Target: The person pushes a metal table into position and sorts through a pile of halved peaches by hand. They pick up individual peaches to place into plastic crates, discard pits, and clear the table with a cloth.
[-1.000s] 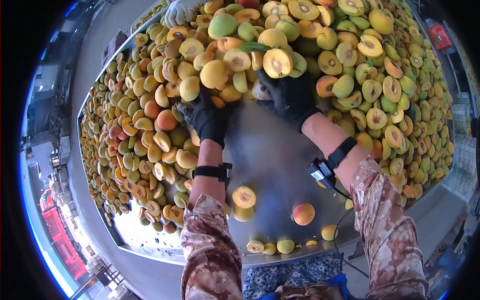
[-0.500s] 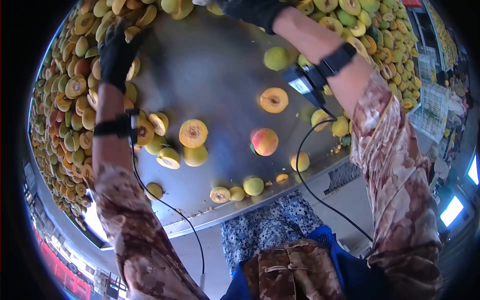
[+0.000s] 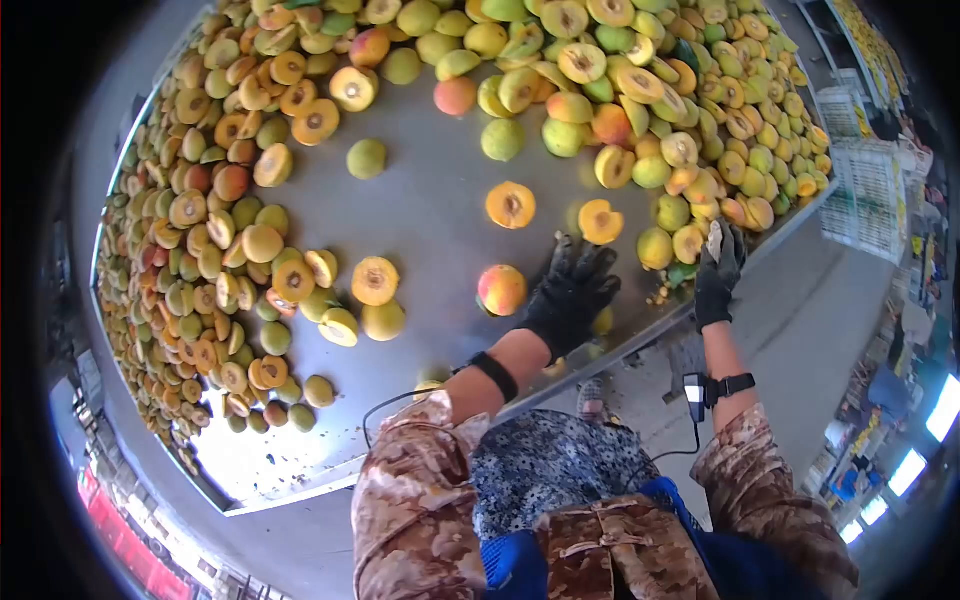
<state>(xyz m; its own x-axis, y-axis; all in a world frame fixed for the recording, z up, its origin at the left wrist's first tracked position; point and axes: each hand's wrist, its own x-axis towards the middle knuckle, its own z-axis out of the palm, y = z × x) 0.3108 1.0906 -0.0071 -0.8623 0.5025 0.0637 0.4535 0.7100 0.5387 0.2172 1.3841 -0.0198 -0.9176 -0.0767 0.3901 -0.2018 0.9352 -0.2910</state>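
My left hand (image 3: 570,295), in a black glove, is over the metal table (image 3: 430,200) with its fingers spread, just right of a red-and-yellow peach (image 3: 502,290). A cut half (image 3: 601,221) lies just beyond its fingertips. Near the table's right edge, my right hand (image 3: 718,265), in a black glove with pale fingertips, is beside a peach half (image 3: 688,244) and some green leaves (image 3: 682,274). Its fingers point away from me and are extended. Another cut half (image 3: 511,205) lies face up near the middle.
Heaps of whole and halved fruit (image 3: 200,250) cover the left, far and right parts of the table. White plastic crates (image 3: 865,200) stand beyond the right edge. The raised metal rim (image 3: 290,497) runs along the near side.
Both hands have come back from the far fruit toward the near right of the table. My left hand has moved far to the right. The view has shifted, showing more of the far heap.
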